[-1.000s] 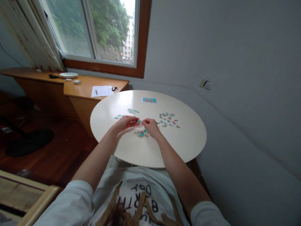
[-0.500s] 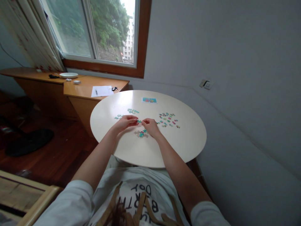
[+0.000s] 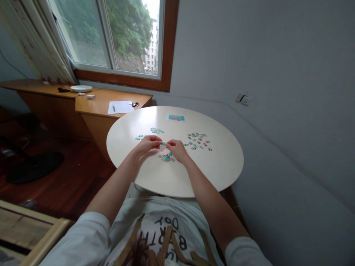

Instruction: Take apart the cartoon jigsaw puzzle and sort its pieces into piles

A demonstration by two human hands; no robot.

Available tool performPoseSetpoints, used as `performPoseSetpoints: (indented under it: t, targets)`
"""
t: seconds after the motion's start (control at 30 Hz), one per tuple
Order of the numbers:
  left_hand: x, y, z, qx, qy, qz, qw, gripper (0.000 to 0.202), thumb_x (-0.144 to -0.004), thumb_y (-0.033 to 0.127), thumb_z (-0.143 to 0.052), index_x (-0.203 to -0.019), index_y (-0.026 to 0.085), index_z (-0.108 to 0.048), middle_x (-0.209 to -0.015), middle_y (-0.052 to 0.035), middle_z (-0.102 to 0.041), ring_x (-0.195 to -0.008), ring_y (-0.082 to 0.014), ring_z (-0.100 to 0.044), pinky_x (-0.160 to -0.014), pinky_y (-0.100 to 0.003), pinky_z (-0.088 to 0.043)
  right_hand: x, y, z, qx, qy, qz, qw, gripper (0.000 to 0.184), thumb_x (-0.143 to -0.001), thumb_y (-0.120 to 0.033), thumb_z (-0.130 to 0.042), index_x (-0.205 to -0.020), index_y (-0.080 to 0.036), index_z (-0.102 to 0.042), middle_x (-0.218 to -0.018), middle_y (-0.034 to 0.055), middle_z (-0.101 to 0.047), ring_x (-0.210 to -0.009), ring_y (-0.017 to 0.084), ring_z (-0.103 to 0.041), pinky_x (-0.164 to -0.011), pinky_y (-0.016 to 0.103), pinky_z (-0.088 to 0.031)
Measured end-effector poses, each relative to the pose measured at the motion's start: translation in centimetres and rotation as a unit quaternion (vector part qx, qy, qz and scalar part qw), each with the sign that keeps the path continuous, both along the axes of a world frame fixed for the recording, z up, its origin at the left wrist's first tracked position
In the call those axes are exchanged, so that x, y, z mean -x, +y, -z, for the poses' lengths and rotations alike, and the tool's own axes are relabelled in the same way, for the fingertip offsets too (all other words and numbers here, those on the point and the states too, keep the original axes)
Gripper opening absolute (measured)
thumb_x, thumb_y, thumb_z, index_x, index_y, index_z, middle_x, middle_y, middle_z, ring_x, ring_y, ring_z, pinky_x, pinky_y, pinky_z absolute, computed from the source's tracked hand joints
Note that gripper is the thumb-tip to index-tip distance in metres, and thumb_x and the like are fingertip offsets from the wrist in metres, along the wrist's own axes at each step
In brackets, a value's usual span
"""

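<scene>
Between my two hands, just over the white oval table (image 3: 216, 166), are small teal puzzle pieces (image 3: 163, 144). My left hand (image 3: 149, 144) pinches them from the left, fingertips closed. From the right, my right hand (image 3: 176, 148) closes its thumb and forefinger on the same bit. How many pieces they hold is too small to tell. Nearer to me lies a heap of puzzle pieces (image 3: 166, 158), some teal, some grey side up. Teal groups of pieces (image 3: 157, 130) lie beyond my left hand, and a spread of mixed-colour pieces (image 3: 198, 139) lies right of my right hand.
A picture card (image 3: 176, 118) lies at the table's far side. Behind on the left, a wooden desk (image 3: 97, 99) bears paper (image 3: 120, 107), keys (image 3: 135, 104) and a white plate (image 3: 81, 88). The wall (image 3: 263, 92) runs along the right, and a black round base (image 3: 34, 168) stands on the floor.
Both hands have shifted very slightly left with the teal pieces between their fingertips. The other puzzle pieces and the card lie as before.
</scene>
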State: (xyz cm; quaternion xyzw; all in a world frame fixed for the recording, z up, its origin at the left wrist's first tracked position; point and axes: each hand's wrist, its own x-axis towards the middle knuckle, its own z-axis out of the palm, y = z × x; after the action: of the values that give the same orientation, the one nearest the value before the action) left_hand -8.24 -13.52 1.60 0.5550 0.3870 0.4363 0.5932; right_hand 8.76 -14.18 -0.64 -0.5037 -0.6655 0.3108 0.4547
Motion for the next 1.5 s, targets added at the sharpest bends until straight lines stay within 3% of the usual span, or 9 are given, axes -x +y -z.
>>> performPoseSetpoints:
  t: [0.13,0.23,0.33,0.43,0.87,1.3,1.5]
  targets:
    - [-0.1,0.2,0.1,-0.026,0.006,-0.026,0.999,0.011,-0.062,0.018,-0.072,-0.066,0.013,-0.063,-0.054,0.0012,-0.054,-0.050,-0.0074,-0.048,-0.052,-0.023,-0.039,0.0,-0.1,-0.1,-0.003,-0.003,-0.004,1.000,0.016,-0.071,-0.030,-0.057,-0.066,-0.016,-0.063,-0.065,0.0015,-0.066,-0.062,0.013,-0.058,-0.061,0.024,-0.045]
    - [0.1,0.8,0.5,-0.060,0.057,-0.116,0.990,0.009,-0.063,0.021,-0.069,-0.065,0.015,-0.063,-0.051,0.0015,-0.053,-0.049,-0.0088,-0.047,-0.053,-0.025,-0.038,0.0,0.0,0.0,-0.007,-0.009,-0.001,1.000,0.015,-0.072,-0.028,-0.057,-0.067,-0.016,-0.064,-0.066,0.0014,-0.066,-0.062,0.013,-0.058,-0.062,0.024,-0.046]
    - [0.5,1.4,1.0,-0.126,0.158,-0.257,0.945,0.006,-0.062,0.021,-0.066,-0.062,0.016,-0.063,-0.058,-0.0009,-0.059,-0.058,-0.0126,-0.052,-0.062,-0.027,-0.040,0.1,0.4,0.4,-0.005,-0.008,0.005,1.000,0.014,-0.072,-0.027,-0.057,-0.068,-0.016,-0.064,-0.067,0.0017,-0.066,-0.064,0.013,-0.059,-0.064,0.025,-0.047]
    - [0.9,1.7,1.4,-0.157,0.202,-0.315,0.914,0.004,-0.061,0.021,-0.066,-0.060,0.017,-0.064,-0.065,-0.0033,-0.065,-0.067,-0.0161,-0.057,-0.070,-0.028,-0.041,0.0,0.7,0.7,-0.008,-0.008,0.005,1.000,0.014,-0.072,-0.028,-0.057,-0.069,-0.016,-0.064,-0.067,0.0017,-0.066,-0.065,0.013,-0.060,-0.064,0.025,-0.048]
    - [2.1,1.5,1.8,-0.081,0.259,-0.293,0.917,0.003,-0.052,0.017,-0.065,-0.054,0.017,-0.063,-0.057,-0.0044,-0.059,-0.063,-0.0197,-0.055,-0.058,-0.028,-0.035,0.0,0.4,0.6,-0.006,-0.016,0.003,1.000,0.013,-0.073,-0.026,-0.056,-0.068,-0.016,-0.063,-0.067,0.0016,-0.066,-0.064,0.013,-0.060,-0.064,0.024,-0.046]
    - [2.1,0.6,0.6,-0.044,0.436,-0.289,0.851,0.009,-0.062,0.024,-0.064,-0.069,0.018,-0.066,-0.077,-0.0070,-0.068,-0.084,-0.0251,-0.061,-0.076,-0.034,-0.040,0.0,-0.4,-0.5,-0.009,-0.071,0.025,0.997,0.010,-0.072,-0.021,-0.057,-0.068,-0.017,-0.065,-0.068,0.0007,-0.067,-0.065,0.012,-0.059,-0.065,0.024,-0.045]
    - [2.1,0.4,0.1,-0.033,0.440,-0.290,0.849,0.009,-0.064,0.025,-0.064,-0.069,0.018,-0.067,-0.079,-0.0074,-0.069,-0.085,-0.0260,-0.062,-0.077,-0.035,-0.040,-0.1,-0.7,-0.7,-0.007,-0.079,0.016,0.997,0.011,-0.073,-0.022,-0.057,-0.070,-0.017,-0.066,-0.071,0.0016,-0.068,-0.068,0.013,-0.060,-0.069,0.025,-0.046]
